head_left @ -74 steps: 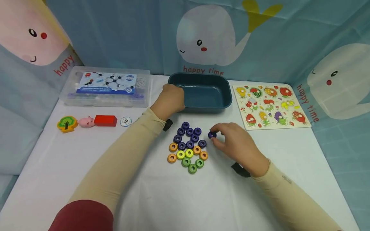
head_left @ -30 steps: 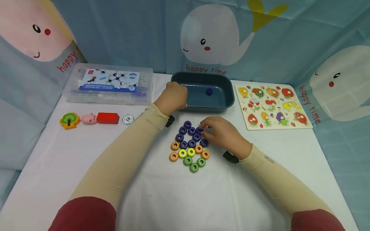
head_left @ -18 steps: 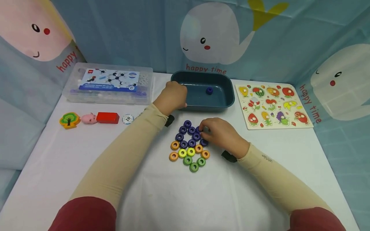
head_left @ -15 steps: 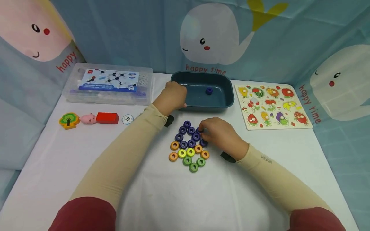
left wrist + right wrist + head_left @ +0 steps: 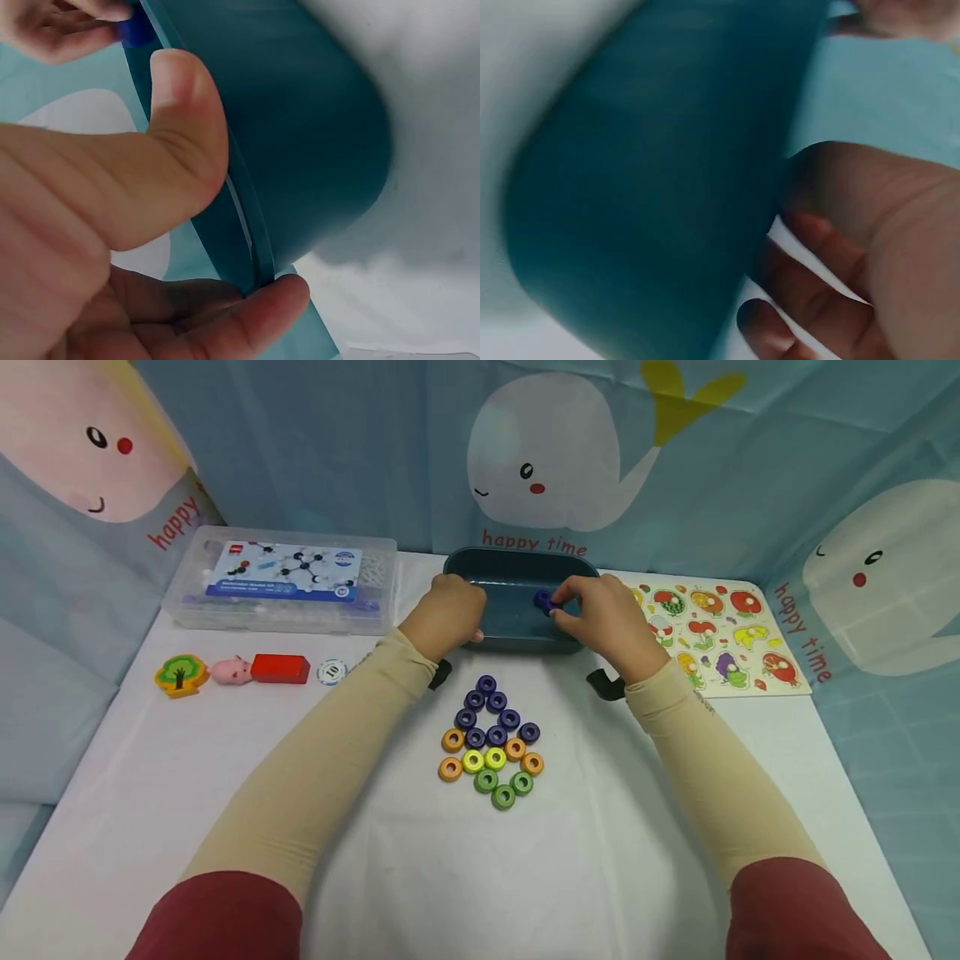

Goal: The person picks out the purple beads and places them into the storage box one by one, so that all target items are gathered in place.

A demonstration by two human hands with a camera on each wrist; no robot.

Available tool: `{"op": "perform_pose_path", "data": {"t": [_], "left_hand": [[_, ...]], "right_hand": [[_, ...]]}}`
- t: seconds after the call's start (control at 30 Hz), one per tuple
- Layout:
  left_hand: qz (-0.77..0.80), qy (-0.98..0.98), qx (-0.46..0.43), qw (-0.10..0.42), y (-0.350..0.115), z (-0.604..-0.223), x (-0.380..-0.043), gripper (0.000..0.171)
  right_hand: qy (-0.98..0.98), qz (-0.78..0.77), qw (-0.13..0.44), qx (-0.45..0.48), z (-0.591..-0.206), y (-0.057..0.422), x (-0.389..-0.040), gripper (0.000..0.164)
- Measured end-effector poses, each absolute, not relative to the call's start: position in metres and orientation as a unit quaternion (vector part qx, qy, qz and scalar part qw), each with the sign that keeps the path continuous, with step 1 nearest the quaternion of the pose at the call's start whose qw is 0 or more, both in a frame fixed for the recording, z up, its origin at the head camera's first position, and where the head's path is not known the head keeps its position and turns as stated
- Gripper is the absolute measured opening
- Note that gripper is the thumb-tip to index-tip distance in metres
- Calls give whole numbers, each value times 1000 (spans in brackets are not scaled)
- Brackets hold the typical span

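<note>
My left hand [image 5: 446, 614] grips the left end of a dark teal plastic bin [image 5: 517, 642], with thumb and fingers at its rim [image 5: 244, 195] in the left wrist view. Over the bin, my right hand [image 5: 618, 625] pinches a purple ring bead [image 5: 552, 608] between thumb and index finger. Another purple bead [image 5: 542, 597] lies in the bin and overlaps it in the head view. In front of the bin, purple beads [image 5: 487, 685], orange beads [image 5: 450, 768], yellow beads [image 5: 472, 761] and green beads [image 5: 503, 797] form a pattern on the white cloth. The right wrist view is blurred.
A clear case [image 5: 277, 618] with a molecule label stands back left. Before it are a tree toy [image 5: 181, 675], a pink pig [image 5: 231, 671], a red block [image 5: 280, 669] and a chip marked 10 [image 5: 332, 672]. A fruit puzzle board [image 5: 757, 672] lies at right, partly behind my right hand.
My right hand put one purple bead in the bin, took another from the pattern's upper right, and has moved up and back over the bin with it. My left hand stays at the rim.
</note>
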State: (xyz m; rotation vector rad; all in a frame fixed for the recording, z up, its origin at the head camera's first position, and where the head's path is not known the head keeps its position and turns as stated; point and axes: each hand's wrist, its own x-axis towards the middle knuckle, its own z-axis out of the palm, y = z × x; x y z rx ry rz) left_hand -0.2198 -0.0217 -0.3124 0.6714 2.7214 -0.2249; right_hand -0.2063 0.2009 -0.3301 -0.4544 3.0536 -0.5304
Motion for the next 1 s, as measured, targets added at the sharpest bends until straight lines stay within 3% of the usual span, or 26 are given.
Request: {"op": "perform_pose_path", "data": {"t": [0.37,0.67,0.8,0.93,1.0], "left_hand": [[-74,957,251,121,-23,-315,-214,39],[-84,957,248,124,-24,-316,-214,39],[-79,957,246,132,-24,-318,-215,35],[-81,956,249,130,-24,-318,-216,35],[-82,957,250,126,-24,-318,-216,37]], "right_hand": [[988,-99,50,-107,-362,204,-252,28],[985,-119,79,-95,-364,203,-265,32],[984,-123,50,-120,-351,197,-245,31],[969,-149,-5,-197,-334,182,-201,26],[958,-164,-4,-237,-331,173,-179,22]]}}
